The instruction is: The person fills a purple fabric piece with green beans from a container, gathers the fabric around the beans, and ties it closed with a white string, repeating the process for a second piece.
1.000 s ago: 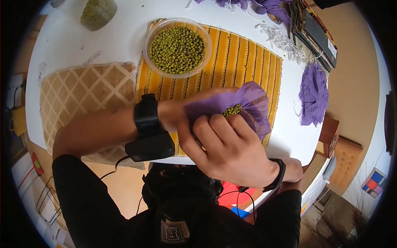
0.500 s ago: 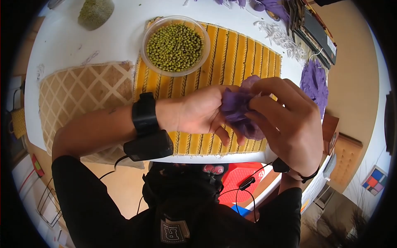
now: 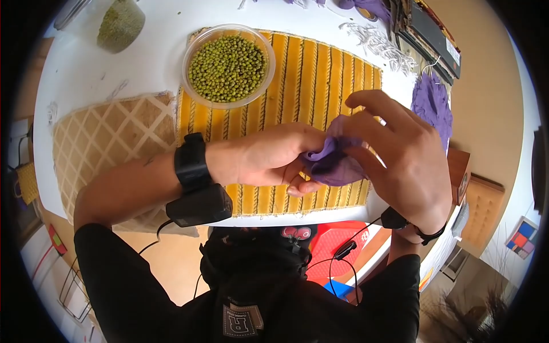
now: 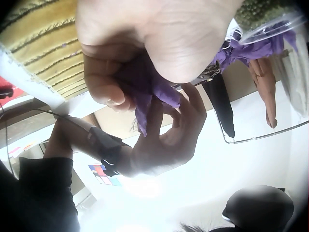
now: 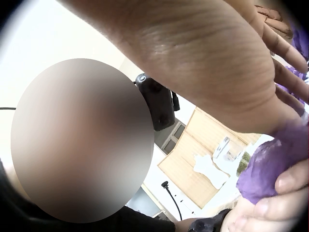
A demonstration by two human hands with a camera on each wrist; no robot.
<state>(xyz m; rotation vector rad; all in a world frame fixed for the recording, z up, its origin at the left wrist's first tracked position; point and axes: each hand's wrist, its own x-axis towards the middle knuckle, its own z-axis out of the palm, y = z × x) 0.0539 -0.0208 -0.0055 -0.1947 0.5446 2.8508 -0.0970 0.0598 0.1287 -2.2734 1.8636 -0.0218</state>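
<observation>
My left hand [image 3: 280, 151] lies palm up over the striped mat and grips a gathered purple cloth [image 3: 337, 163], its fingers curled round the lower side. My right hand [image 3: 403, 160] pinches the cloth's upper right edge between thumb and fingers. In the left wrist view, purple folds [image 4: 166, 92] hang between the left hand [image 4: 145, 43] and the right hand [image 4: 171, 135]. The cloth [image 5: 265, 169] also shows at the right wrist view's edge. Whatever the cloth holds inside is hidden. Green beans [image 3: 227, 68] fill a round clear bowl [image 3: 186, 74] above the left hand.
The bowl stands on a yellow striped mat [image 3: 291, 74]. A beige lattice-patterned mat [image 3: 114, 126] lies to the left, with a clear container [image 3: 120, 26] behind it. White threads [image 3: 383, 48], dark books [image 3: 437, 43] and another purple cloth [image 3: 433, 108] are at the right.
My right hand has moved off the left palm to the cloth's right side. The beans visible in the cloth earlier are now covered, and the cloth is bunched. The left fingers have curled in.
</observation>
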